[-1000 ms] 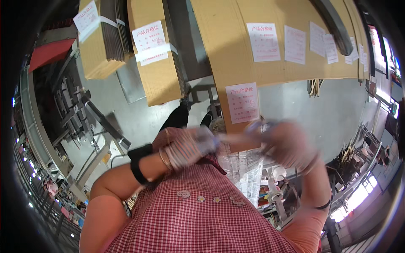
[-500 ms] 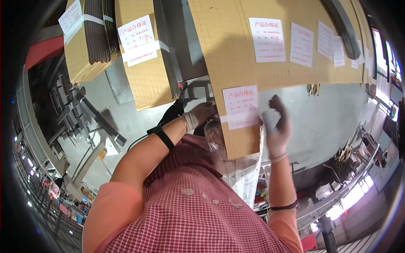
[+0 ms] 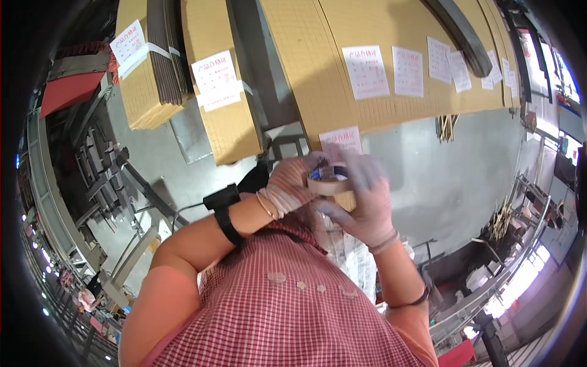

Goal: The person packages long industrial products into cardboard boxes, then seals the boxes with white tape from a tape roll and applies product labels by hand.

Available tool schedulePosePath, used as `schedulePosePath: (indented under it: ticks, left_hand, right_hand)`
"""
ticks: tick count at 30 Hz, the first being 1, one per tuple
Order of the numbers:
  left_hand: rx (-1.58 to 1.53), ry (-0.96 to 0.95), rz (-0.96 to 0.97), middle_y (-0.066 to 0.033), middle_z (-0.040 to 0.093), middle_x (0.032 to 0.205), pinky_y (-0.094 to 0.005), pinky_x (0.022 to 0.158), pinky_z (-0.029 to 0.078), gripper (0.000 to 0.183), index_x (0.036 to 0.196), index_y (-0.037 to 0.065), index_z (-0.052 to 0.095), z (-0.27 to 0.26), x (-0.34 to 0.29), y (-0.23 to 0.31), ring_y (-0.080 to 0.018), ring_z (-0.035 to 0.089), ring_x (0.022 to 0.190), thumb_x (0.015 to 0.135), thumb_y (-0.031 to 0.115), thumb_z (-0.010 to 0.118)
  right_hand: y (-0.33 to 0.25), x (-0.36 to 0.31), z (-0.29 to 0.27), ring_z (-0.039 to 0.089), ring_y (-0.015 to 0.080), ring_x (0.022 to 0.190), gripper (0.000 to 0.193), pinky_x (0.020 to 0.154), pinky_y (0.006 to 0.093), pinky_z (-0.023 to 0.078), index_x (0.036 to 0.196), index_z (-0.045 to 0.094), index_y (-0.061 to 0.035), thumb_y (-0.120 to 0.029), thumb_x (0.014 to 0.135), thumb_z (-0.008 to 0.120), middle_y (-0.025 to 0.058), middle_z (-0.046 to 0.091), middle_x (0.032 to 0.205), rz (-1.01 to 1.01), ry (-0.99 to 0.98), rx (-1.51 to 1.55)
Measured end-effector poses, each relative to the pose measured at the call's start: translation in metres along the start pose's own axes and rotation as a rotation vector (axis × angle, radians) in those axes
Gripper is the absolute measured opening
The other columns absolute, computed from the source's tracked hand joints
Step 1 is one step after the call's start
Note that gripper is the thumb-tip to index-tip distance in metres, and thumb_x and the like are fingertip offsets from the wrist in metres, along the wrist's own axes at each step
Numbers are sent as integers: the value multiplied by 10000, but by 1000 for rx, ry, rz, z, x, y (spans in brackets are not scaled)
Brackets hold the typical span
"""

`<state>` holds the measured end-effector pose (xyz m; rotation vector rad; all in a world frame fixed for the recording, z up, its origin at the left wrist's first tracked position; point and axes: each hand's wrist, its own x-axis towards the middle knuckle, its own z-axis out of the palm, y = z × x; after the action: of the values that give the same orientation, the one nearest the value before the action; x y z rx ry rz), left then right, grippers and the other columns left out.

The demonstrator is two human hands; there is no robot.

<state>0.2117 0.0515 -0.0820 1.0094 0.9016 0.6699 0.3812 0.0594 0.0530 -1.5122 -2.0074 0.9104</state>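
Note:
A roll of tape [image 3: 328,186] with a blue inner core is between my two gloved hands, in front of my chest. My left hand [image 3: 288,185] is closed on the roll's left side, its fingertips partly hidden. From the right, my right hand [image 3: 368,205] curves around the roll, fingers over the top and thumb below; its fingers are somewhat blurred. Just beyond the hands, a white label with red print [image 3: 340,140] lies on the near end of a narrow cardboard stack [image 3: 318,116]. The hands cover part of that stack.
Banded cardboard stacks [image 3: 229,137] with white labels stand at the far left. A wide cardboard sheet [image 3: 422,110] bears several labels, with a dark bar [image 3: 458,33] across it. Metal parts [image 3: 137,177] lie left on the grey floor [image 3: 428,159].
My right hand has moved left and closed around the tape roll, which now shows. My left hand has shifted slightly toward me. The view has tilted, and the hands now cover the near stack's end.

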Motion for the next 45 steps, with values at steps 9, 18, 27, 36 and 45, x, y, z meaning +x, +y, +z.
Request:
schedulePosePath:
  ticks: [9, 18, 27, 36, 45]
  left_hand:
    - [685, 50, 95, -66, 637, 752, -311, 619, 489, 397, 943, 52, 597, 2, 5, 33, -176, 598, 614, 719, 291, 821]
    - [190, 354, -158, -203, 662, 946, -346, 775, 515, 666, 1043, -93, 539, -17, 34, 7, -252, 650, 873, 773, 474, 759]
    - [441, -342, -344, -192, 512, 1301, -385, 1051, 386, 753, 1339, 13, 430, 44, -90, -48, -275, 485, 1236, 805, 454, 727]
    - [-5, -106, -326, -15, 647, 801, -258, 726, 511, 119, 952, 7, 637, -28, -69, 28, -90, 610, 778, 885, 105, 643]
    - [1, -114, 142, -68, 648, 1108, -277, 909, 464, 342, 1176, 15, 612, -14, 43, -125, -123, 581, 1004, 937, 260, 604]
  right_hand:
    - [109, 6, -5, 605, 385, 854, 214, 742, 438, 495, 960, 684, -119, -259, 878, 545, 167, 660, 906, 490, -258, -53]
    - [104, -24, 15, 618, 416, 943, 424, 809, 423, 501, 1296, 519, -63, -272, 929, 558, 228, 650, 1019, 440, -98, 157]
    - [64, -99, -43, 631, 340, 972, 530, 825, 422, 503, 1324, 508, -131, -297, 844, 658, 160, 645, 1018, 578, -610, -130]
    - [48, 31, -65, 675, 226, 839, 276, 760, 314, 519, 1046, 694, -67, -198, 804, 705, 142, 689, 961, 230, -740, 39]
    - [208, -14, 71, 562, 167, 1065, 602, 933, 315, 436, 1177, 612, 32, -435, 815, 728, 73, 648, 1120, 678, -167, 1288]
